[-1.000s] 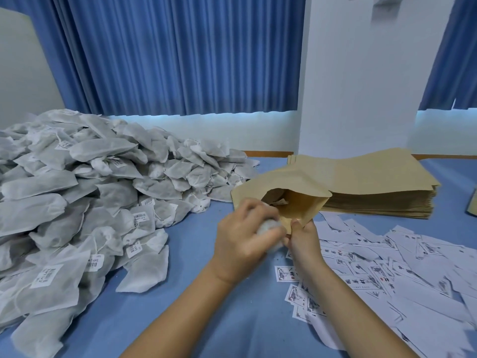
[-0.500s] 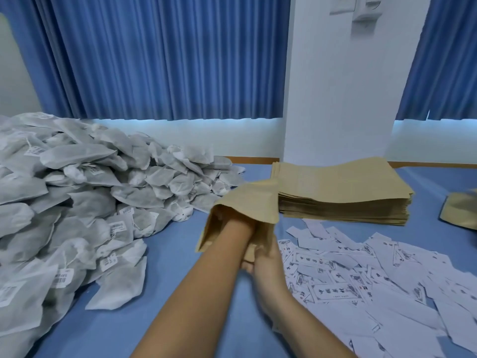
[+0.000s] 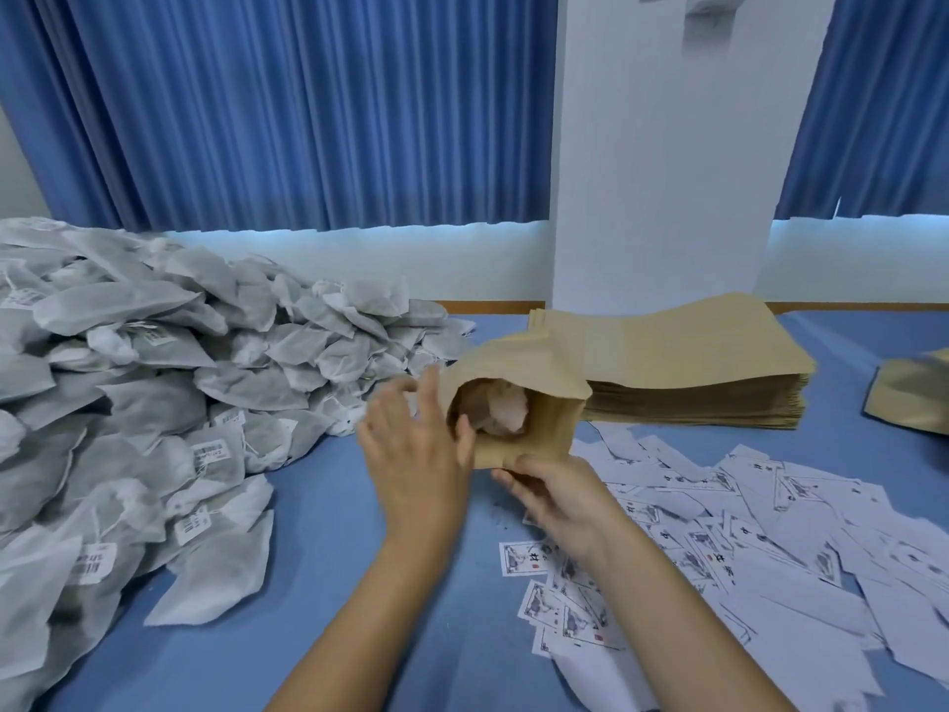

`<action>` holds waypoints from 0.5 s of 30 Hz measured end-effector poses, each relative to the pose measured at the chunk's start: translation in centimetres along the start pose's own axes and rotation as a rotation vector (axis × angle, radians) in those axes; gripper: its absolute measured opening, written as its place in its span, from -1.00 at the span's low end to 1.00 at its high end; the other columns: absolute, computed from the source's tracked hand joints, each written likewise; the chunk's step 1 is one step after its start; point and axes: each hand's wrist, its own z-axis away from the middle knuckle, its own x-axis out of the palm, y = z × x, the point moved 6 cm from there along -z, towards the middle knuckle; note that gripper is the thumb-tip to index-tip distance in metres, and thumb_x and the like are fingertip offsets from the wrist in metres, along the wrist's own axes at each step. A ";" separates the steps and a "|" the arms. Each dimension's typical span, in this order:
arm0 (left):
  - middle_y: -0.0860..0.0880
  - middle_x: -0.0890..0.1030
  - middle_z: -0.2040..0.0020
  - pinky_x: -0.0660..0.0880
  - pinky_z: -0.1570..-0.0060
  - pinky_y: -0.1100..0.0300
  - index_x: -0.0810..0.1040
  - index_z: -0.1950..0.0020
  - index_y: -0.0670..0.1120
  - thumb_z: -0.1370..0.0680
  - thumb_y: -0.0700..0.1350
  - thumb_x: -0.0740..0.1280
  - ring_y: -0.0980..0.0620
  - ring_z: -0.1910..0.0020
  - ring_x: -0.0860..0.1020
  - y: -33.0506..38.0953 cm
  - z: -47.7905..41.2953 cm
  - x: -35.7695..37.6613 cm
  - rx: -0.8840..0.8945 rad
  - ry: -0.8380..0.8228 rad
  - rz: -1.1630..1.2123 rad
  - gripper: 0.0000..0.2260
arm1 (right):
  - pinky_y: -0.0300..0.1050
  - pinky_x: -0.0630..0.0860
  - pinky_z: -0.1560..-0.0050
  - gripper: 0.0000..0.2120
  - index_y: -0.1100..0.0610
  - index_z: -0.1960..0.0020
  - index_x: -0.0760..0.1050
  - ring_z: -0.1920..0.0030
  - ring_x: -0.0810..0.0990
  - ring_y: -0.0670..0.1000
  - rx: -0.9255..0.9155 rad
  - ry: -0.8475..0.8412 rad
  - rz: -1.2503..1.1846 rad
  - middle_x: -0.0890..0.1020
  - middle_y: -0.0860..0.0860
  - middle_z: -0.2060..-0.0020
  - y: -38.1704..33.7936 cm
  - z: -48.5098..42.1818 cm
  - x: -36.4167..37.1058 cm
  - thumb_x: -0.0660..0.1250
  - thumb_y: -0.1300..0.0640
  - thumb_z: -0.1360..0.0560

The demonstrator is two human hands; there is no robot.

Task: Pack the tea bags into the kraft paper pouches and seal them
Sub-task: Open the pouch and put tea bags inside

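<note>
A kraft paper pouch point(image 3: 534, 367) is held above the blue table, its mouth open toward me. A tea bag point(image 3: 506, 411) lies inside it. My right hand point(image 3: 557, 493) pinches the pouch's lower edge from below. My left hand point(image 3: 416, 454) is just outside the mouth on its left, fingers spread, holding nothing, with its thumb at the rim. A large heap of grey-white tea bags point(image 3: 154, 403) covers the table's left side. A stack of flat kraft pouches point(image 3: 693, 372) lies behind the held pouch.
Many white printed labels point(image 3: 744, 547) are scattered over the right of the blue table point(image 3: 334, 634). Another kraft pouch point(image 3: 914, 398) lies at the far right edge. A white pillar point(image 3: 667, 172) and blue curtains stand behind the table.
My left hand, deep inside the pouch half a second ago, has come out empty. The tea bag it held one second ago now sits inside the pouch.
</note>
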 end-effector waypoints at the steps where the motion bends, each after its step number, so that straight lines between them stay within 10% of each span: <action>1: -0.15 0.48 -0.03 0.37 0.16 0.01 0.47 -0.24 -0.12 -0.41 -0.16 0.41 -0.18 0.03 0.48 -1.8 0.3 1.3 -0.161 -0.123 0.029 -0.60 | -0.21 0.61 0.25 -0.88 0.42 0.07 0.54 0.20 0.66 0.09 0.032 -0.043 0.081 0.64 0.24 0.19 -0.4 0.1 -0.4 0.32 0.53 -0.41; 4: -0.10 0.43 -0.04 0.32 0.32 0.10 0.50 -0.27 -0.08 -0.52 -0.29 0.22 -0.15 0.17 0.49 -5.0 2.3 4.2 -0.291 -0.371 0.137 -0.66 | -0.07 0.58 0.04 -0.76 0.31 -0.01 0.57 0.10 0.64 0.11 0.072 -0.097 0.865 0.65 0.18 0.11 -1.7 0.2 -2.4 0.40 0.46 -0.36; 7: -0.10 0.38 -0.03 0.42 0.32 0.00 0.50 -0.34 -0.05 -0.47 -0.42 0.16 -0.12 0.28 0.43 -5.8 2.2 3.7 -0.321 -0.292 0.230 -0.49 | -0.11 0.51 -0.09 -0.64 0.15 -0.20 0.55 -0.12 0.56 0.11 -0.068 0.234 1.640 0.61 0.11 -0.12 -4.1 -0.2 -5.4 0.31 0.35 -0.43; 12: -0.15 0.43 -0.06 0.39 0.44 0.03 0.56 -0.26 -0.12 -0.32 -0.53 0.18 -0.17 0.36 0.44 -5.5 1.4 2.1 -0.261 -0.123 0.227 -0.41 | -0.16 0.56 0.04 -0.74 0.16 -0.03 0.64 0.04 0.62 0.09 -0.076 0.315 1.751 0.66 0.09 0.03 -4.3 -0.3 -6.4 0.31 0.33 -0.39; 15: -0.15 0.48 -0.05 0.31 0.45 0.12 0.59 -0.22 -0.15 -0.31 -0.53 0.20 -0.16 0.35 0.48 -4.8 1.5 2.0 -0.211 -0.145 0.244 -0.44 | -0.21 0.33 0.42 -0.73 0.12 0.40 0.43 0.43 0.43 0.03 -0.227 0.391 1.775 0.45 0.04 0.47 -5.1 -0.2 -6.1 0.34 0.15 -0.47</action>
